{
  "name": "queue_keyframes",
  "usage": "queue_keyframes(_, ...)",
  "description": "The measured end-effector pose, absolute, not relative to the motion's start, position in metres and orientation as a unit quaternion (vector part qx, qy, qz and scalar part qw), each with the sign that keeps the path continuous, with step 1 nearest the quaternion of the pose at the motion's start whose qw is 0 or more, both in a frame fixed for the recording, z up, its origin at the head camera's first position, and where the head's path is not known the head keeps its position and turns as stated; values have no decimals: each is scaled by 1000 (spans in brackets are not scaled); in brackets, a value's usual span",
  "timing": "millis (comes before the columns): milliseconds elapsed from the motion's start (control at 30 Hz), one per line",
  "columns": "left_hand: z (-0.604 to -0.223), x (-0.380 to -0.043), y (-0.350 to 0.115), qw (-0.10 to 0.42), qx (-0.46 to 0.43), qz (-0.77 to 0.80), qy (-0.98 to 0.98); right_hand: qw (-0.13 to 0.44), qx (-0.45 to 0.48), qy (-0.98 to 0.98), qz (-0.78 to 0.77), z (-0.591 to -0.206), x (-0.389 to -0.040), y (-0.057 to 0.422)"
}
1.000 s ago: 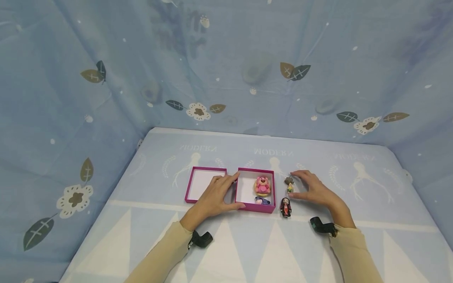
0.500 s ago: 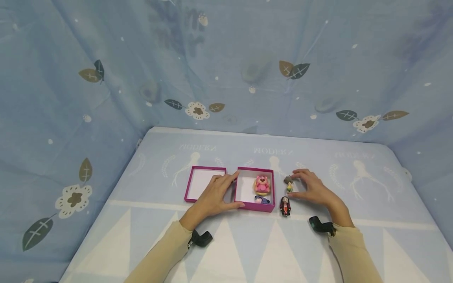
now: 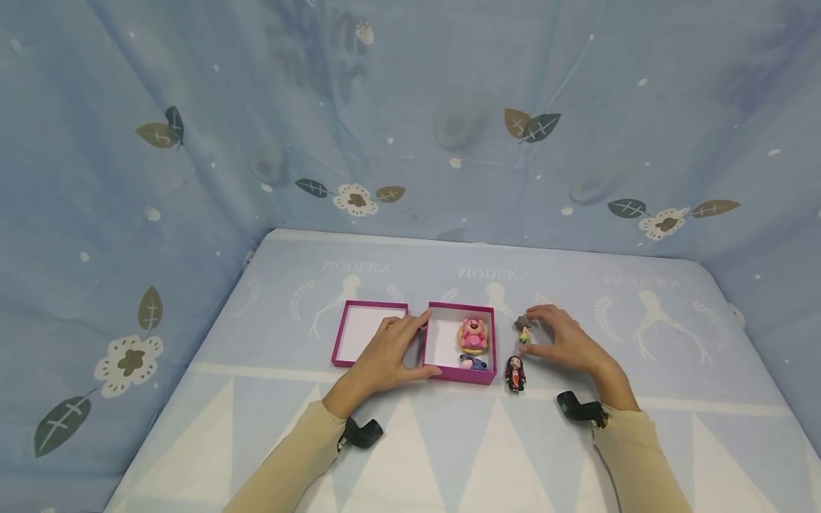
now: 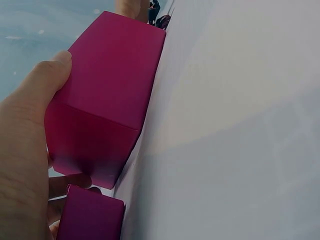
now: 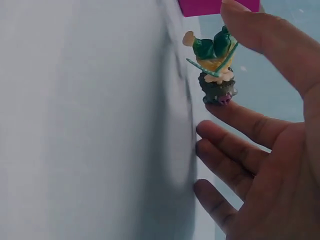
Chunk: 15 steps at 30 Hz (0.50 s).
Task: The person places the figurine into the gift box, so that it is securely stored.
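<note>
A magenta box [image 3: 458,375] with a white inside stands uncovered in the middle of the table. My left hand [image 3: 385,360] holds it at the left, the thumb on its front wall and the fingers around the back left corner. Inside, at the right, lie a pink bear figurine [image 3: 473,336] and a blue-grey donkey-like figurine [image 3: 473,363]. Right of the box, my right hand [image 3: 567,342] pinches a small green and yellow figurine [image 5: 215,62] between thumb and index finger; it has a dark grey head. The other right fingers stay extended. A long-haired doll figurine [image 3: 515,374] lies nearer.
A shallow magenta-rimmed lid [image 3: 338,340] lies just left of the box, partly behind the left hand. Patterned cloth covers the table [image 3: 436,456], and a blue cloth wall [image 3: 410,121] rises behind it.
The head view has drifted slightly. Both hands keep nearly the same places, and the box and figurines stay where they were.
</note>
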<state>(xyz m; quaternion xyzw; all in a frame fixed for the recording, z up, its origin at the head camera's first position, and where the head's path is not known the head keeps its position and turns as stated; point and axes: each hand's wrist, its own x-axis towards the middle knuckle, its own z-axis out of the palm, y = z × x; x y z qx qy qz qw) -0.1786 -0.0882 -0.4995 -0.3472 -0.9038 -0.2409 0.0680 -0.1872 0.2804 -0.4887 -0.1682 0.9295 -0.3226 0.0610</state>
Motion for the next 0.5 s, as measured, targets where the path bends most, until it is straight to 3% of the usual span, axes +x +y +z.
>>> queue_keyframes(500, -500, -179, -89, 72, -348, -240, -903, 84, -160, 920, -348, -479, -188, 278)
